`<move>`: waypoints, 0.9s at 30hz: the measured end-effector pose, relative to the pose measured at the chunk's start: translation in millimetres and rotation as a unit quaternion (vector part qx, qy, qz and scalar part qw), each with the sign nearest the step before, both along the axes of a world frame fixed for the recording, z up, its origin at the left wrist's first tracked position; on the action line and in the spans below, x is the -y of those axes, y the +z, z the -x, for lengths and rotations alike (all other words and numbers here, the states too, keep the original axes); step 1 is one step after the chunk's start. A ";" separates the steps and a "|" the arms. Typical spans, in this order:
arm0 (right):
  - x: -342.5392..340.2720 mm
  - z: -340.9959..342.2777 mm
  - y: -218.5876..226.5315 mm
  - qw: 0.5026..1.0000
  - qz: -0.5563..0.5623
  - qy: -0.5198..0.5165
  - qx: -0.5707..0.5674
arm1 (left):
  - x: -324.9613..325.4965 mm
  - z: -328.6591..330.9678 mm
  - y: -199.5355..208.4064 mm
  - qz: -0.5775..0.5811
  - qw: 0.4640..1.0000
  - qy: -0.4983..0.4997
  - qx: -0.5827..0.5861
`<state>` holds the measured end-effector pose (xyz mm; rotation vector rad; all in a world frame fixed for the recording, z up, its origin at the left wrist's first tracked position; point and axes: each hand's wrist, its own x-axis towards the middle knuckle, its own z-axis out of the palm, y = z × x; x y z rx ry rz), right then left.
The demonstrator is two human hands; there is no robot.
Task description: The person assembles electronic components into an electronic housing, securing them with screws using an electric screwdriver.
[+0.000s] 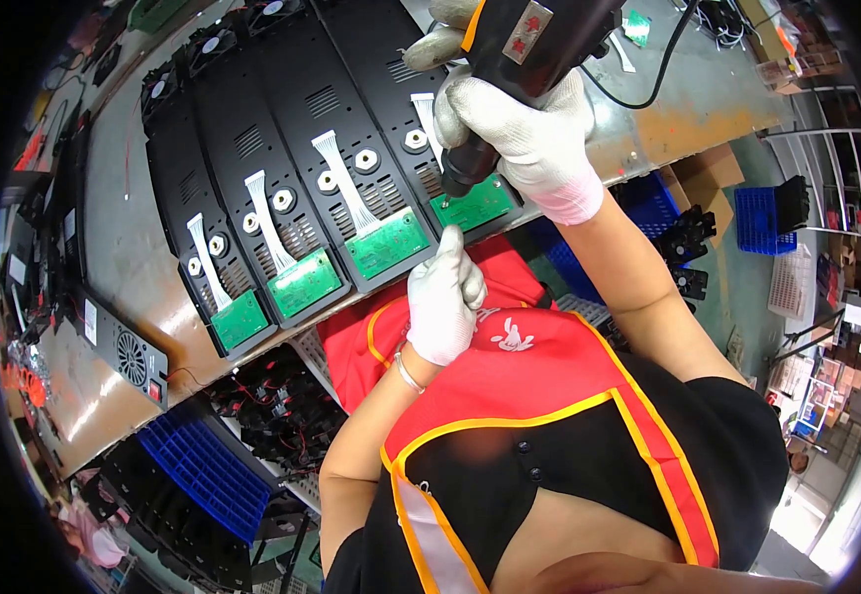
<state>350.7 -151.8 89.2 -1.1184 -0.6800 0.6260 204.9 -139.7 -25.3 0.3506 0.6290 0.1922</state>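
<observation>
A small red square label [526, 32] with a pale border sat on the black body of the electric screwdriver [510, 69], just above the right hand [534, 139], and a white label [90, 322] was on the black fan unit [126, 356] far to the left of both hands. A brown cardboard box [713, 168] stood open below the counter [134, 257], to the right of the right hand, and its content could not be seen. Beyond it a blue plastic crate [762, 218] held some black parts. Another blue crate [208, 470] lay low on the left, well apart from the left hand [442, 297], and beside it a bin held black fans with red wires [277, 396]. The right hand, in a white glove, had a full grip closed around the screwdriver, and the tip of the tool pointed down on the green circuit board [475, 206] directly under this hand. That board lay at the near end of a black metal chassis [391, 89], the rightmost of four chassis in a row on the counter. The left hand, also gloved, was just below the board, with its fingers pinched narrow toward the board edge; whether it held a screw I could not tell. Each chassis carried a white flat cable [343, 178] leading to its green board.
</observation>
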 end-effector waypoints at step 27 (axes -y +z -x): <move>-14.2 16.8 1.8 0.994 0.012 0.012 0.107 | 0.1 1.5 -9.5 0.008 0.998 -0.019 0.054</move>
